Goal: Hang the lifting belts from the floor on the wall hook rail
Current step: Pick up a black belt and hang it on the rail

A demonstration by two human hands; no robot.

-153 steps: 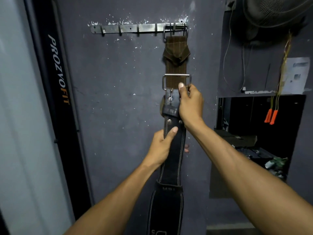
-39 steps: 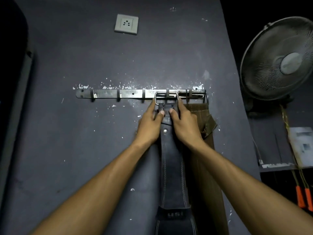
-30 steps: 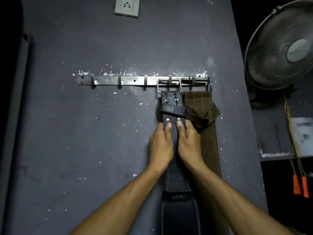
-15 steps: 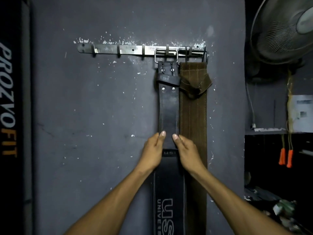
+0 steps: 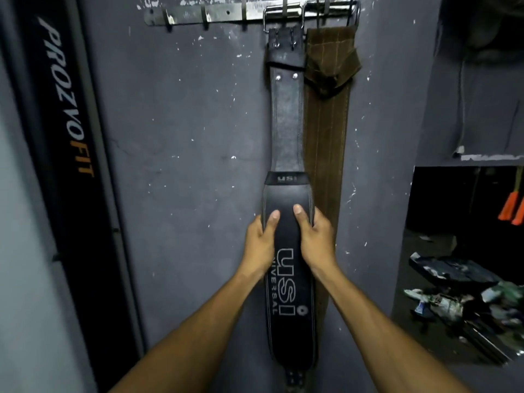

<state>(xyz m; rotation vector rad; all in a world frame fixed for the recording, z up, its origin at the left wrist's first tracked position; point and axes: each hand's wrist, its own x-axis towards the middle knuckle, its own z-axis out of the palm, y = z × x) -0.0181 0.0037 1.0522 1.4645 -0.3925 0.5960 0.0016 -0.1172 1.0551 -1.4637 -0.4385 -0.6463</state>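
Observation:
A black leather lifting belt (image 5: 287,123) with "USI UNIVERSAL" lettering hangs by its metal buckle from the steel hook rail (image 5: 215,13) at the top of the grey wall. Right beside it, a brown suede belt (image 5: 326,137) hangs from the rail's right end. My left hand (image 5: 262,242) grips the left edge of the black belt's wide padded part, thumb on its front. My right hand (image 5: 314,239) grips the right edge the same way. The belt's lower end runs out of view at the bottom.
Several bare hooks stand on the rail's left part. A black "PROZVOFIT" panel (image 5: 65,114) runs down the left. At right, a dark recess holds clutter (image 5: 459,293), with orange handles (image 5: 510,211) hanging above it.
Both hands slid down the black belt from its buckle at the rail to the wide padded part. The view dropped, so the rail now sits at the top edge.

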